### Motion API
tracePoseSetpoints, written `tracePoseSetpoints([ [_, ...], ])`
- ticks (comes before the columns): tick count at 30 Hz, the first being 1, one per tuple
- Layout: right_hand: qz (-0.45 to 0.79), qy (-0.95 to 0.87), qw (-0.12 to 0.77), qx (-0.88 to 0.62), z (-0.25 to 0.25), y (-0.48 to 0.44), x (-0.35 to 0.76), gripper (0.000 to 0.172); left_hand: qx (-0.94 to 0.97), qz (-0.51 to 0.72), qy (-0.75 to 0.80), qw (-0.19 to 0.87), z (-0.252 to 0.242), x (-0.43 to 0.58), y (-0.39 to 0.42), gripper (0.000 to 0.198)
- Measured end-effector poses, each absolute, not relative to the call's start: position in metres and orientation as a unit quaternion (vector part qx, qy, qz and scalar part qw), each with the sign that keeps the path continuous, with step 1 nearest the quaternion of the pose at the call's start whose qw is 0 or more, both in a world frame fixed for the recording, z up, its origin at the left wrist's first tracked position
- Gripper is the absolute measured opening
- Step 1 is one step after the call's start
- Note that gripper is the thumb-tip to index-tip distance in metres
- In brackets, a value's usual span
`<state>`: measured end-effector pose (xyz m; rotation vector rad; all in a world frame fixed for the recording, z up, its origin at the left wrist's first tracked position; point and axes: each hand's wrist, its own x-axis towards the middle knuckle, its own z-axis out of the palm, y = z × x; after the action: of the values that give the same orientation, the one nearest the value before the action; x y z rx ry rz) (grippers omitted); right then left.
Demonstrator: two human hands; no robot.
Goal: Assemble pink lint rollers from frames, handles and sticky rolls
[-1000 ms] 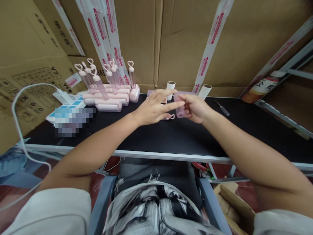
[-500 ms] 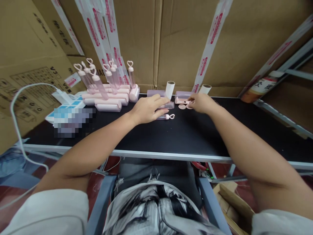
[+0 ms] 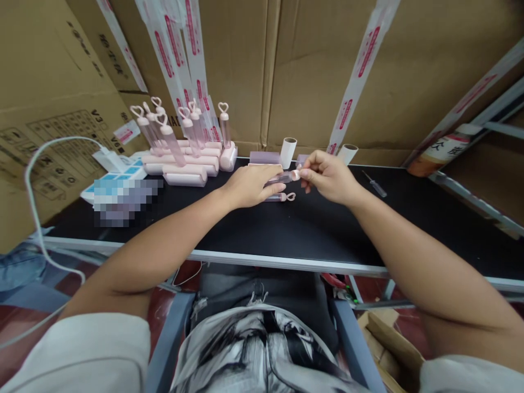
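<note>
My left hand [image 3: 251, 186] is closed around a clear tube [image 3: 282, 178] lying just above the black table, its open end pointing right. At that end my right hand [image 3: 323, 176] pinches a small pale pink round piece [image 3: 295, 174], touching or nearly touching the tube. Below the left fingers lies another clear tube with a pink heart-shaped loop [image 3: 290, 196]. Behind the left hand rests a lilac-pink cylinder [image 3: 265, 158]. A second one behind the right hand is mostly hidden.
Several pink cylinders [image 3: 186, 177] with upright heart-topped tubes [image 3: 174, 144] stand at left. White paper tubes [image 3: 289, 153] stand along the cardboard wall [image 3: 311, 65]. A small screwdriver [image 3: 374, 184] and a bottle [image 3: 444, 150] are at right. A power strip [image 3: 114, 180] with a white cable sits left.
My right hand has lifted from beside the pink discs and moved left to the tube's end, bringing a small pink piece. My left hand stays on the tube. The screwdriver has come into view.
</note>
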<state>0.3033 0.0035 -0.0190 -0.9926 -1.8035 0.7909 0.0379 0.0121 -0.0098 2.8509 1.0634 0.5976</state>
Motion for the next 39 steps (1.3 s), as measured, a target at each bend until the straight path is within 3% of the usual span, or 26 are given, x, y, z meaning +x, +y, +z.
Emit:
tracePoseSetpoints([
  [6,0.304,-0.739,0.463,-0.384,-0.026,-0.003,0.292,0.056,0.924,0.185,0.334,0.017,-0.011,0.037,0.014,0.047],
  [23,0.185,-0.793,0.443,-0.374,-0.035,-0.012,0.29,0.019,0.934,0.131,0.331,-0.034,-0.008,0.035,0.013,0.039],
  [27,0.206,-0.783,0.444,-0.384,-0.032,-0.019,0.287,0.024,0.939,0.104,0.324,-0.048,-0.001,0.036,0.007,0.04],
  [39,0.337,-0.706,0.48,-0.396,-0.032,-0.022,0.271,0.059,0.923,0.12,0.36,-0.065,-0.004,0.041,0.004,0.043],
])
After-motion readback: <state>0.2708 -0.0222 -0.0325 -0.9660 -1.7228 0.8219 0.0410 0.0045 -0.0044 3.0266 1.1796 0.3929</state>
